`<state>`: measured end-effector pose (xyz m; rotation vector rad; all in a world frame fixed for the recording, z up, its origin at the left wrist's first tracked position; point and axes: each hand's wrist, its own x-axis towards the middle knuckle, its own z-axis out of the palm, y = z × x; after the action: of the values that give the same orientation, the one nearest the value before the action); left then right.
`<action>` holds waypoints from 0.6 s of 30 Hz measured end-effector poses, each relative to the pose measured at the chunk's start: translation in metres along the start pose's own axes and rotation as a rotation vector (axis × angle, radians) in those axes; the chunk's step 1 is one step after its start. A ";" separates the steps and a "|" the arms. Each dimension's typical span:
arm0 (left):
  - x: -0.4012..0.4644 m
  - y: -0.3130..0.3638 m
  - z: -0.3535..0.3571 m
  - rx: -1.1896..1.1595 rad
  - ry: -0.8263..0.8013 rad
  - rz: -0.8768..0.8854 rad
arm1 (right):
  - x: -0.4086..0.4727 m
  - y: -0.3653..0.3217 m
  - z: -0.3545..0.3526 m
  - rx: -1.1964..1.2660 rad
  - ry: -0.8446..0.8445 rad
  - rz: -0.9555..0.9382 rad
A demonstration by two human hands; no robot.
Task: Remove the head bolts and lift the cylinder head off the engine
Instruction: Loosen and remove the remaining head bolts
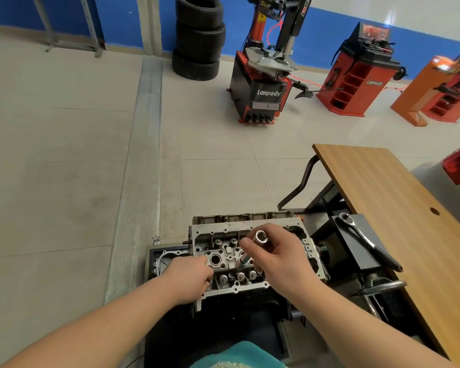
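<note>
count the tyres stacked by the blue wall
3, in one stack of tyres on the floor against the blue wall, left of the tyre changer: bottom, middle and top. More behind the stack could be hidden.

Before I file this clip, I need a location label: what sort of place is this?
Most likely a car repair or tyre workshop: a stack of tyres, a Lanpody tyre changer and a wheel balancer stand on the floor.

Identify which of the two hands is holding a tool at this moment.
The right hand: its fingers pinch a socket above the cylinder head. The left hand holds no tool and only rests on the head's left end.
</note>
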<state>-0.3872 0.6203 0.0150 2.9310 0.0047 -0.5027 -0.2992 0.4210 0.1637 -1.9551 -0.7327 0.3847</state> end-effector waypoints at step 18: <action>-0.001 0.053 -0.026 -0.765 0.308 -0.107 | 0.016 0.072 -0.006 -0.177 -0.234 -0.133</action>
<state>-0.3775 0.5720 0.0485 2.2239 0.3175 -0.0273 -0.2604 0.4022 0.1041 -2.0322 -1.0736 0.4867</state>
